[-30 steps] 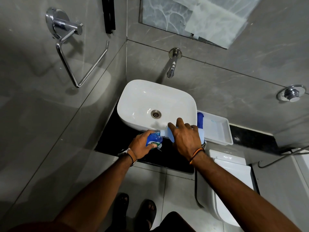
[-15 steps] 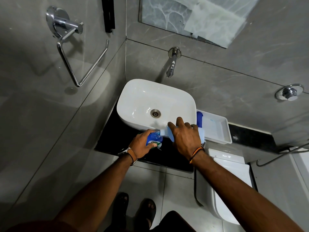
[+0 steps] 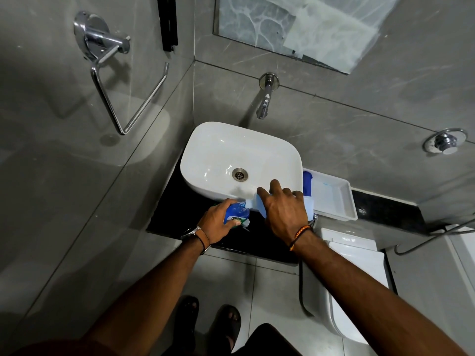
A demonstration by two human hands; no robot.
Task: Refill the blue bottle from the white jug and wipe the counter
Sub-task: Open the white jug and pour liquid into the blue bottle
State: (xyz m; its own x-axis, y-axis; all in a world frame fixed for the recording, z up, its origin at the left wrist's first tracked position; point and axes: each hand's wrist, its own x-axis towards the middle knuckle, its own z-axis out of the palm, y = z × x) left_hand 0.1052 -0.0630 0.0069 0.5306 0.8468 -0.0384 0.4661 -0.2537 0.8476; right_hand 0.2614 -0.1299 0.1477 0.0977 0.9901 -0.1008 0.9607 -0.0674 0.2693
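My left hand (image 3: 218, 220) grips the blue bottle (image 3: 236, 215), which stands on the black counter (image 3: 174, 214) in front of the white basin (image 3: 240, 160). My right hand (image 3: 284, 210) holds the white jug (image 3: 253, 202) tipped on its side, its spout touching the mouth of the blue bottle. Most of the jug is hidden under my right hand. I cannot see the liquid itself.
A white tray (image 3: 334, 199) with a blue item (image 3: 307, 182) at its left end sits right of the basin. A wall tap (image 3: 263, 109) hangs over the basin. A towel ring (image 3: 123, 80) is on the left wall. A toilet (image 3: 357, 286) stands lower right.
Both hands, the bottle and the jug keep the same pose. Only the view shifts very slightly.
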